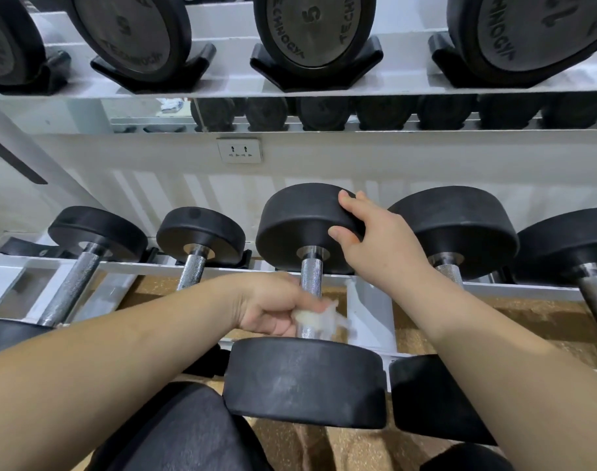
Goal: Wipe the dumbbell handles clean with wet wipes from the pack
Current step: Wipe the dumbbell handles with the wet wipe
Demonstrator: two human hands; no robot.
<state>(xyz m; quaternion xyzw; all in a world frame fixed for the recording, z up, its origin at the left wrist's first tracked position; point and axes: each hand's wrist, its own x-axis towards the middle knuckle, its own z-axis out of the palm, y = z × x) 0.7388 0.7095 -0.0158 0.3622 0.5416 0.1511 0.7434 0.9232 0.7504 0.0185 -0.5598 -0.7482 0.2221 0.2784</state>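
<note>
A wet wipe (319,317) is being gripped around the dumbbell handle (311,273) by the left hand (270,305) while the far head (297,226) is being clasped in the curled fingers (347,200) of the right hand (375,239).

We are looking at a gym's free-weights corner: black dumbbells (202,232) with knurled chrome handles (71,287) are lying in rows on a white two-tier rack (222,91), the upper dumbbells (310,25) are showing weight numbers and a brand name, and speckled rubber floor (545,319) is showing beneath.
</note>
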